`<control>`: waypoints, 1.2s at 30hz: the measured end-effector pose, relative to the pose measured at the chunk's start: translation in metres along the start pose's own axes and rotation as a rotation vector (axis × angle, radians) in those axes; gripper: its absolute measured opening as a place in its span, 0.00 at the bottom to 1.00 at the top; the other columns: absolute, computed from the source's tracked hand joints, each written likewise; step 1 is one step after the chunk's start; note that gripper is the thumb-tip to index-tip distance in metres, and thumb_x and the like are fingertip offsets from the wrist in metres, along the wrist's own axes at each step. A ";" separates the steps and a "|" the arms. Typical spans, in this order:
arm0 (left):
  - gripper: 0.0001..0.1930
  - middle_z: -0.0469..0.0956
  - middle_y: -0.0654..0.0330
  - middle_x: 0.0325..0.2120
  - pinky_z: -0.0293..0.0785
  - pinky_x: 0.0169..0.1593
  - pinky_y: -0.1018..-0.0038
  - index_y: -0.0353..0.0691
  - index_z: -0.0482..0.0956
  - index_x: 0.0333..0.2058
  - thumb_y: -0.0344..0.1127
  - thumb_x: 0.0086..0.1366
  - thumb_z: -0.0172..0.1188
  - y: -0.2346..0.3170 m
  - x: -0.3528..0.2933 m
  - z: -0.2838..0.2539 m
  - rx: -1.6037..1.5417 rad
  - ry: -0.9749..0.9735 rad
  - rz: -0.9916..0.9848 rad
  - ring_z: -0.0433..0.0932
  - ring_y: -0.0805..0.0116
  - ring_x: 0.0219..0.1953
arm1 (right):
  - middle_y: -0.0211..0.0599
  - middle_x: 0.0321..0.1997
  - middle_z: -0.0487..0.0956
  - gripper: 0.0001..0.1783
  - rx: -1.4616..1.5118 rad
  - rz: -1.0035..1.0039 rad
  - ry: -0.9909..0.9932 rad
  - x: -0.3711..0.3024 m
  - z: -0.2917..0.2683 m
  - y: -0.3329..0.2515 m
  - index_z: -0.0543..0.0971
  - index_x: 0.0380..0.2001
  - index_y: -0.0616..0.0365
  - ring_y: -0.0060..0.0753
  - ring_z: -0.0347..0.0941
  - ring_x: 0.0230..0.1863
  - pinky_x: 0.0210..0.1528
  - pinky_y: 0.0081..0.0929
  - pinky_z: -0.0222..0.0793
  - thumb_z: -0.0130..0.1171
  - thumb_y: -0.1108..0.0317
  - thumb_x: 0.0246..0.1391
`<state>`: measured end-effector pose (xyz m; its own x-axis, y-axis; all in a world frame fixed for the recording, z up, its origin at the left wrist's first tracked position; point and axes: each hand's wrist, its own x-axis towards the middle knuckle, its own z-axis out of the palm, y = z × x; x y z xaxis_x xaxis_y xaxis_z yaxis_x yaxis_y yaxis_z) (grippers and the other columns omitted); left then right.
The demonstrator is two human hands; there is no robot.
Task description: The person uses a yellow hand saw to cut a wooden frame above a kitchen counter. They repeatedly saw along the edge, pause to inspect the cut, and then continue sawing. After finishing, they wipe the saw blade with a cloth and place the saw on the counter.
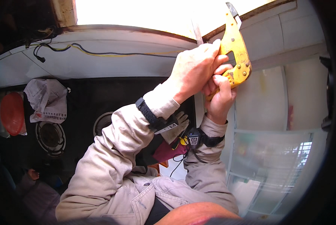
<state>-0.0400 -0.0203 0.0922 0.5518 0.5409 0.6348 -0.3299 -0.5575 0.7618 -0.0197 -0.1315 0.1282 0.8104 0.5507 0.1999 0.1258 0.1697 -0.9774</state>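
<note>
Up by the window corner, both my hands grip a yellow hand tool [242, 56] with rivets and a grey metal tip; its exact kind is unclear. My left hand [195, 67] is closed against the tool's inner side, its thumb pointing up along the yellow body. Lower down, my right hand [221, 98] wraps round the tool's handle end, close beneath my left fingers. The tip rises in front of the bright window. A narrow greyish strip [196, 32] stands at the window edge just behind my left hand. What lies between my two palms is hidden.
Dark and yellow cables [78, 47] run along the white wall below the window. On the black stove top are a burner [51, 138], a crumpled printed bag [46, 98] and a red bowl [12, 113]. Pale gloves [178, 126] lie under my arms. Glass-fronted panels [261, 99] stand at right.
</note>
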 end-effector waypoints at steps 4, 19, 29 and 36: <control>0.19 0.82 0.52 0.34 0.80 0.36 0.66 0.39 0.78 0.52 0.44 0.69 0.65 0.000 -0.002 -0.002 -0.002 0.047 0.019 0.84 0.52 0.34 | 0.25 0.19 0.63 0.03 0.005 0.010 0.016 -0.002 0.000 0.000 0.71 0.32 0.56 0.19 0.57 0.15 0.19 0.21 0.58 0.50 0.75 0.54; 0.15 0.81 0.54 0.31 0.80 0.32 0.65 0.41 0.77 0.45 0.47 0.70 0.62 0.001 -0.001 -0.001 0.022 0.107 0.041 0.84 0.53 0.31 | 0.26 0.19 0.66 0.03 0.025 0.002 0.010 -0.001 -0.001 0.000 0.73 0.32 0.58 0.18 0.59 0.15 0.18 0.19 0.58 0.52 0.77 0.54; 0.15 0.82 0.52 0.29 0.79 0.32 0.65 0.40 0.78 0.40 0.47 0.70 0.63 0.005 0.005 -0.003 -0.014 0.108 0.023 0.83 0.51 0.29 | 0.24 0.18 0.65 0.03 0.021 0.005 0.005 0.002 -0.001 0.000 0.73 0.31 0.58 0.18 0.59 0.15 0.18 0.20 0.57 0.51 0.76 0.57; 0.18 0.83 0.49 0.33 0.80 0.36 0.65 0.38 0.80 0.49 0.46 0.71 0.62 0.004 0.003 0.000 0.000 0.022 0.013 0.84 0.50 0.32 | 0.24 0.19 0.63 0.02 -0.024 0.022 0.006 0.002 -0.003 -0.003 0.72 0.34 0.54 0.19 0.56 0.15 0.18 0.21 0.58 0.52 0.71 0.56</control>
<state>-0.0399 -0.0212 0.0974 0.5300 0.5474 0.6477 -0.3372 -0.5647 0.7532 -0.0170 -0.1333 0.1313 0.8166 0.5492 0.1776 0.1210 0.1381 -0.9830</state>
